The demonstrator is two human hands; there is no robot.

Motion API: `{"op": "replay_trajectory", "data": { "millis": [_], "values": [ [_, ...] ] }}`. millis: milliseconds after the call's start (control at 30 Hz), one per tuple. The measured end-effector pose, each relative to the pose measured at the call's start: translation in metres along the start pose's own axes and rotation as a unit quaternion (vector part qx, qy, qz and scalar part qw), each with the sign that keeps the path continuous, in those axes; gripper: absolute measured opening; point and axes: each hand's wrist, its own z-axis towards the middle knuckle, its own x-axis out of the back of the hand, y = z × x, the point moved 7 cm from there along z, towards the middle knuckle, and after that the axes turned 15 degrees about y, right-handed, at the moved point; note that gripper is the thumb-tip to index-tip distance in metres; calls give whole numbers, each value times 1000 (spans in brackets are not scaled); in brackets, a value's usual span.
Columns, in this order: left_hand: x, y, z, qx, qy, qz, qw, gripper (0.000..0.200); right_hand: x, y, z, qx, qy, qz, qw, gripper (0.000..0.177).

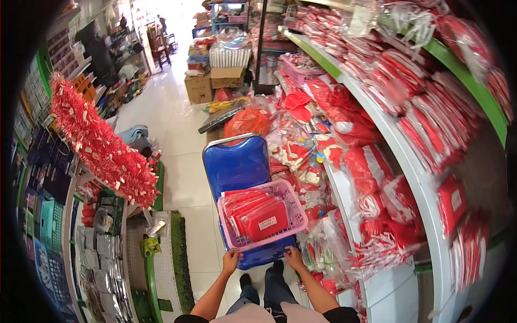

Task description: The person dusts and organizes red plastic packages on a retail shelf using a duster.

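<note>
Though close, basket (294, 209) (pink) beyond left hand (231, 260) and right hand (293, 258).

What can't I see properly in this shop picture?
Head view:
- Writing on the label of the top red packet: too small.
- Basket bottom: hidden by packets.
- Blue chair's legs: hidden by its seat and the basket.
- Doorway: washed out by glare.

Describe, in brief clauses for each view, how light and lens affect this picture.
Head view: doorway glare washes out the far floor; black corners and bowed shelves show wide-lens distortion; highlights on plastic bags; the label on the red packets is too small to read.
</note>
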Motion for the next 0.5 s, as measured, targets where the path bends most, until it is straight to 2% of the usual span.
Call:
{"op": "replay_trajectory", "data": {
  "millis": [100, 133, 233, 267, 367, 400, 500],
  "values": [
    [-27, 14, 18, 14, 62, -38, 997, 22, -10, 6, 45, -61, -30, 25, 997, 31],
    [-36, 9, 28, 28, 80, -57, 995, 25, -16, 14, 58, -82, -49, 27, 995, 30],
    [-57, -8, 59, -4, 116, -25, 993, 28, -32, 38, 94, -110, -63, 107, 986, 26],
    [-64, -18, 71, -19, 141, -68, 987, 32, -33, 43, 104, -99, -85, 101, 986, 27],
    [-76, -23, 81, 2, 189, -59, 980, 34, -43, 68, 130, -149, -96, 172, 969, 27],
    [-79, -19, 79, 27, 202, -51, 978, 35, -43, 67, 135, -242, -132, 188, 943, 30],
    [-88, -44, 94, 41, 204, -83, 975, 36, -54, 80, 152, -275, -151, 224, 923, 41]
  ]
}}
